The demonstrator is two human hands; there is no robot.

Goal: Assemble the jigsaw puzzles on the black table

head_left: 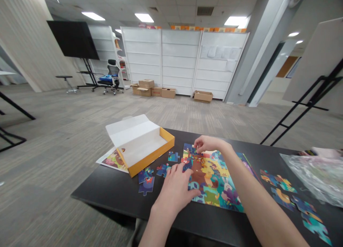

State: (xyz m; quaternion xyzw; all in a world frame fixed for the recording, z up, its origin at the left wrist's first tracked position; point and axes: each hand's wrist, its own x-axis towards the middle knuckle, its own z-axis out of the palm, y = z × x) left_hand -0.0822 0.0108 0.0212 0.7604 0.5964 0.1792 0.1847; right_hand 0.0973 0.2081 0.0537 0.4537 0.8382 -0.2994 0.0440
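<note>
A colourful jigsaw puzzle [211, 168], partly assembled, lies on the black table [120, 197]. My left hand [178, 186] rests at the puzzle's left edge, palm down with its fingers spread. At the upper left of the puzzle, my right hand [205, 144] has its fingers pinched together over a dark blue piece, and the fingertips partly cover it. A loose blue piece [173, 156] sits left of the puzzle, and further loose pieces [146, 181] lie near the box. My right forearm crosses above the puzzle and hides part of it.
An open yellow box [152, 152] with a white lid stands at the table's left, over a printed sheet [114, 159]. Several loose pieces [284, 198] and clear plastic wrapping [316, 174] are on the right. Beyond the table are cardboard boxes [168, 93] and an office chair [112, 75].
</note>
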